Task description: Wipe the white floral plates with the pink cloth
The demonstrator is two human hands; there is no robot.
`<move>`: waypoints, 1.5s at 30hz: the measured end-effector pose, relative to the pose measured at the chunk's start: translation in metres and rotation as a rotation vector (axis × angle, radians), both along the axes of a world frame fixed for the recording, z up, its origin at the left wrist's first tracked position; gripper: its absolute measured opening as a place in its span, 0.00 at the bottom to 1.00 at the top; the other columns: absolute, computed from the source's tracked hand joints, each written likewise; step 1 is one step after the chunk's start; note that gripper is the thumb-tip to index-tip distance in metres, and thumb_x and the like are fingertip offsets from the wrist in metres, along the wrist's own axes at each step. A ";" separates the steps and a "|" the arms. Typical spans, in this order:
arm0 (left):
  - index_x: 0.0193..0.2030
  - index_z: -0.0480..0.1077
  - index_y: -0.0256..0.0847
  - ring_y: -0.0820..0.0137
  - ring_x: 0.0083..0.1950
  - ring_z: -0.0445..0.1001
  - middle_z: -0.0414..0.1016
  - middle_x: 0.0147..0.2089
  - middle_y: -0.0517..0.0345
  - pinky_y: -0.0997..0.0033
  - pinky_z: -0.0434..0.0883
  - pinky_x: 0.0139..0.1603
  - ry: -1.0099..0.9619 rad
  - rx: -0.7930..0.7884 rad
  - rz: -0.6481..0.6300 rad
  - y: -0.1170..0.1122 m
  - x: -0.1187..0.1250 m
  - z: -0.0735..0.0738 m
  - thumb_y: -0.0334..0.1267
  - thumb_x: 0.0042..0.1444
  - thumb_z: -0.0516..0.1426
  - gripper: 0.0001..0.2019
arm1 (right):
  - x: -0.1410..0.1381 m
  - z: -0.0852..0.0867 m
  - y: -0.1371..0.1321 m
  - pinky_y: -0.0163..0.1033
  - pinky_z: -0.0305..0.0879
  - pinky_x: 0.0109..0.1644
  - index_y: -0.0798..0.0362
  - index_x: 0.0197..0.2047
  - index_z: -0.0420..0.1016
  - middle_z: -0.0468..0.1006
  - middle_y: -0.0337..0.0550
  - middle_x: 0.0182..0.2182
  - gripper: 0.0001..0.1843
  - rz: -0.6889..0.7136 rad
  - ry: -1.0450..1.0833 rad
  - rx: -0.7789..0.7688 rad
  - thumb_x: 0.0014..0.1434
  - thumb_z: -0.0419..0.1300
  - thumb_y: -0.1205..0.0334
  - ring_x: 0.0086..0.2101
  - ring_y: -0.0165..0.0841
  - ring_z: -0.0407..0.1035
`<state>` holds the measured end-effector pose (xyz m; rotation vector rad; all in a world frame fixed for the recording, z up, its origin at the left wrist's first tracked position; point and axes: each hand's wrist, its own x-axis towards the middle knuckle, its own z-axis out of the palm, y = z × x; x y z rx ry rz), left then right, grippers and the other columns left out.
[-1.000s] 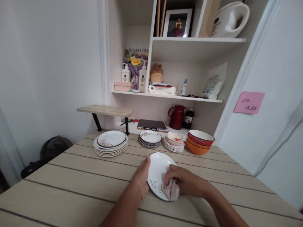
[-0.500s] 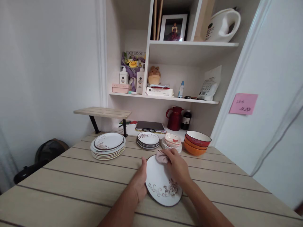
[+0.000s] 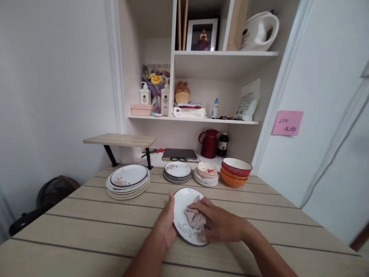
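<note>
A white plate [image 3: 182, 200] with a dark rim and a floral pattern lies on the wooden table [image 3: 86, 227] in front of me. My left hand [image 3: 167, 225] grips its left edge, thumb up along the rim. My right hand [image 3: 219, 223] presses a crumpled pinkish cloth [image 3: 195, 216] onto the middle of the plate, fingers closed over it.
Along the table's far side stand a stack of large plates [image 3: 128, 181], a stack of small plates [image 3: 177, 171], saucers with a small dish [image 3: 205, 174], and red and orange bowls [image 3: 235, 172]. Behind are a small wooden riser [image 3: 119, 140], a red jug [image 3: 209, 143] and cluttered shelves.
My right hand has drawn the cloth from the plate's far edge back to its middle. Before that it swept from the near edge to the far edge. My left hand kept its hold.
</note>
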<state>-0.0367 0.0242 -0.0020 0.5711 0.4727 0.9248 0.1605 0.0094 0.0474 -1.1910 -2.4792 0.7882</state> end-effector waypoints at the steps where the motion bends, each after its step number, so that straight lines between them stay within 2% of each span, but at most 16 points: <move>1: 0.63 0.61 0.35 0.54 0.59 0.69 0.72 0.57 0.41 0.53 0.60 0.61 -0.015 0.004 -0.010 0.000 0.000 0.000 0.63 0.56 0.46 0.37 | 0.001 0.002 0.000 0.41 0.59 0.55 0.41 0.63 0.59 0.61 0.44 0.55 0.43 0.012 0.029 -0.022 0.43 0.67 0.59 0.52 0.40 0.62; 4: 0.63 0.60 0.34 0.54 0.59 0.69 0.72 0.56 0.40 0.53 0.60 0.61 -0.011 -0.009 -0.011 0.002 0.000 -0.002 0.63 0.56 0.46 0.38 | 0.000 0.004 0.001 0.40 0.61 0.50 0.42 0.56 0.65 0.64 0.41 0.48 0.29 -0.057 0.060 -0.043 0.49 0.62 0.62 0.45 0.35 0.65; 6: 0.63 0.61 0.34 0.54 0.59 0.69 0.73 0.56 0.40 0.53 0.60 0.61 0.002 -0.020 -0.001 0.002 0.000 -0.003 0.63 0.55 0.47 0.38 | -0.004 0.001 0.002 0.37 0.63 0.44 0.44 0.49 0.69 0.62 0.40 0.48 0.23 -0.119 0.061 -0.042 0.48 0.59 0.68 0.39 0.31 0.65; 9: 0.63 0.61 0.34 0.53 0.58 0.69 0.73 0.56 0.40 0.53 0.61 0.61 -0.024 -0.007 -0.013 0.002 0.000 -0.002 0.63 0.55 0.47 0.38 | -0.008 -0.003 0.005 0.34 0.63 0.39 0.47 0.44 0.68 0.57 0.40 0.53 0.23 -0.137 0.069 -0.063 0.43 0.59 0.72 0.37 0.28 0.64; 14: 0.61 0.64 0.34 0.56 0.57 0.71 0.74 0.54 0.42 0.56 0.63 0.59 -0.020 0.029 0.033 -0.002 0.002 0.002 0.61 0.57 0.46 0.35 | -0.003 -0.002 0.005 0.33 0.61 0.39 0.50 0.38 0.66 0.63 0.38 0.41 0.19 -0.133 0.020 -0.035 0.40 0.58 0.74 0.38 0.31 0.62; 16: 0.59 0.66 0.34 0.56 0.56 0.72 0.76 0.52 0.43 0.57 0.64 0.58 -0.001 0.029 0.053 -0.003 0.003 0.002 0.62 0.57 0.45 0.35 | -0.008 -0.001 0.001 0.34 0.60 0.38 0.50 0.36 0.66 0.64 0.38 0.39 0.18 -0.095 0.012 0.008 0.40 0.57 0.75 0.37 0.31 0.61; 19: 0.56 0.68 0.33 0.56 0.54 0.73 0.78 0.49 0.42 0.59 0.67 0.55 0.022 0.019 0.064 -0.002 0.004 0.002 0.63 0.55 0.47 0.35 | -0.028 -0.002 -0.006 0.35 0.60 0.43 0.49 0.39 0.67 0.66 0.39 0.41 0.21 0.006 0.061 0.073 0.41 0.54 0.77 0.40 0.32 0.63; 21: 0.56 0.68 0.34 0.57 0.53 0.74 0.78 0.47 0.42 0.59 0.68 0.54 0.029 0.004 0.081 0.000 0.003 0.001 0.64 0.54 0.48 0.36 | -0.044 -0.006 -0.007 0.37 0.60 0.48 0.47 0.43 0.68 0.67 0.40 0.44 0.24 0.005 0.133 0.148 0.43 0.52 0.77 0.44 0.33 0.63; 24: 0.57 0.67 0.37 0.57 0.52 0.74 0.78 0.48 0.43 0.58 0.68 0.53 -0.001 -0.006 0.071 0.001 0.004 0.000 0.67 0.51 0.47 0.38 | -0.057 -0.013 0.002 0.39 0.60 0.51 0.46 0.47 0.69 0.65 0.42 0.52 0.26 -0.071 0.179 0.304 0.46 0.51 0.77 0.48 0.35 0.63; 27: 0.59 0.66 0.40 0.57 0.53 0.74 0.77 0.51 0.44 0.57 0.68 0.54 -0.015 0.024 0.053 0.001 0.005 -0.001 0.66 0.52 0.47 0.37 | -0.049 -0.015 0.019 0.39 0.61 0.49 0.45 0.49 0.69 0.61 0.43 0.57 0.24 -0.282 0.157 0.445 0.51 0.51 0.75 0.49 0.36 0.64; 29: 0.59 0.66 0.41 0.57 0.53 0.74 0.76 0.52 0.44 0.57 0.67 0.55 0.015 0.038 0.052 0.001 0.006 -0.001 0.65 0.53 0.47 0.36 | -0.035 -0.014 0.027 0.38 0.61 0.47 0.45 0.49 0.69 0.62 0.42 0.56 0.23 -0.389 0.110 0.454 0.52 0.51 0.74 0.46 0.35 0.65; 31: 0.60 0.65 0.40 0.57 0.54 0.73 0.76 0.53 0.44 0.57 0.66 0.57 0.047 0.039 0.060 0.000 0.005 -0.001 0.65 0.54 0.46 0.36 | -0.019 -0.011 0.028 0.36 0.61 0.44 0.46 0.47 0.69 0.65 0.42 0.52 0.23 -0.407 0.030 0.402 0.50 0.51 0.75 0.43 0.33 0.66; 34: 0.61 0.64 0.40 0.58 0.56 0.72 0.75 0.54 0.44 0.57 0.65 0.58 0.049 0.036 0.085 -0.002 0.003 0.000 0.65 0.54 0.44 0.37 | 0.000 -0.004 0.018 0.35 0.59 0.40 0.48 0.44 0.69 0.67 0.42 0.47 0.23 -0.333 -0.111 0.284 0.45 0.51 0.77 0.39 0.32 0.66; 37: 0.62 0.63 0.40 0.57 0.56 0.72 0.74 0.55 0.44 0.56 0.65 0.58 0.022 0.019 0.065 -0.003 0.002 0.000 0.65 0.55 0.44 0.37 | 0.006 0.003 0.002 0.33 0.56 0.35 0.47 0.41 0.69 0.68 0.39 0.43 0.22 -0.182 -0.202 0.140 0.43 0.52 0.76 0.34 0.30 0.65; 42: 0.59 0.66 0.35 0.56 0.53 0.74 0.77 0.50 0.41 0.57 0.67 0.54 0.040 -0.041 0.023 0.002 0.000 -0.002 0.68 0.52 0.44 0.41 | -0.012 0.006 -0.015 0.32 0.52 0.31 0.46 0.41 0.69 0.66 0.37 0.42 0.23 -0.020 -0.213 0.126 0.40 0.55 0.74 0.33 0.29 0.63; 45: 0.57 0.67 0.34 0.56 0.51 0.75 0.78 0.47 0.42 0.59 0.70 0.51 0.020 -0.040 -0.009 0.005 0.000 -0.004 0.69 0.51 0.45 0.41 | -0.032 0.000 -0.015 0.32 0.57 0.36 0.43 0.45 0.69 0.65 0.37 0.44 0.28 0.032 -0.090 0.150 0.41 0.54 0.75 0.36 0.29 0.64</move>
